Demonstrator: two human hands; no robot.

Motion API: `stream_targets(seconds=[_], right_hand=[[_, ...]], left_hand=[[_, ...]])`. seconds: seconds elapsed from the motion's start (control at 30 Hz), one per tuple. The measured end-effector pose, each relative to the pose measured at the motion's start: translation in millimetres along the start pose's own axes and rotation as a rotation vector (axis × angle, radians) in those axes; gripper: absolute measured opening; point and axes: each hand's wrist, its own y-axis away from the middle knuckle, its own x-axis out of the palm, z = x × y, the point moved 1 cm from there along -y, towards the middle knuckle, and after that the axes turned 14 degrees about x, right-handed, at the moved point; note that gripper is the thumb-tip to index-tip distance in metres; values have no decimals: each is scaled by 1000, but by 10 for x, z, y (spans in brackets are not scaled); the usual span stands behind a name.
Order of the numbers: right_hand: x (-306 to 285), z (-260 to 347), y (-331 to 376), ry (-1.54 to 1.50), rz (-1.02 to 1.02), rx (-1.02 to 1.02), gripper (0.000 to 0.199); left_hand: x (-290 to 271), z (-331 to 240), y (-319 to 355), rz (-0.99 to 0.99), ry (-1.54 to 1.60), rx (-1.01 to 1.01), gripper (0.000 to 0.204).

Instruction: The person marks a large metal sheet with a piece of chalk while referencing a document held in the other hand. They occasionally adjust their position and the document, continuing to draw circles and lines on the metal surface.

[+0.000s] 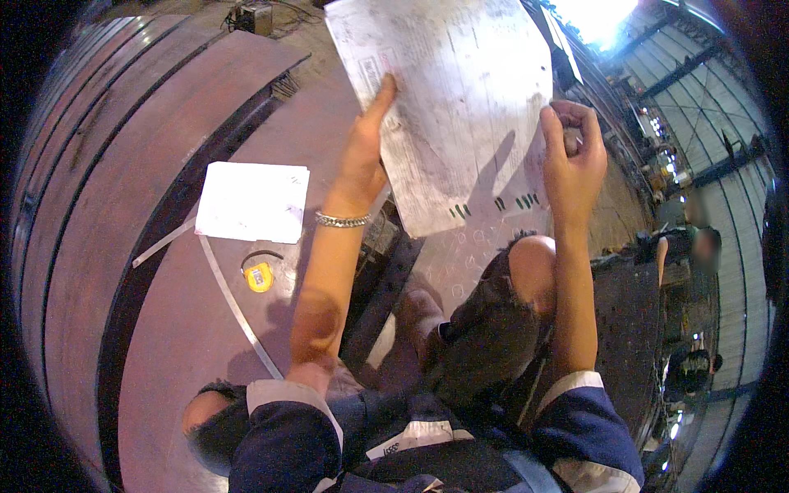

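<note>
A large, smudged sheet of paper (460, 107) with several short dark green marks along its lower edge is held up in front of me. My left hand (366, 156) grips its left edge, thumb on the face and the other fingers hidden behind. At the right edge, my right hand (574, 156) is closed, thumb and curled fingers pinching the border. Left of my left forearm, a stack of white papers (253, 201) lies on a reddish-brown steel plate (181, 329). Just below that stack sits a yellow tape measure (258, 277).
A thin metal strip (234, 304) runs from under the white papers toward my left knee. Long steel plates (123, 123) lie at the left, with dark gaps between. A metal box (253, 16) stands at the far left. Other people (694, 242) are at the right.
</note>
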Motion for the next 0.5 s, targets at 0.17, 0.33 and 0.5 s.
stream_targets(seconds=[0.17, 0.33, 0.5], right_hand=[[-16, -68, 0, -34, 29, 37, 28], [-1, -175, -2, 21, 59, 40, 33], [-40, -250, -37, 2, 136, 72, 34]], left_hand=[[66, -112, 54, 108, 39, 56, 48], [44, -102, 46, 69, -14, 73, 48], [76, -59, -16, -5, -17, 82, 46]])
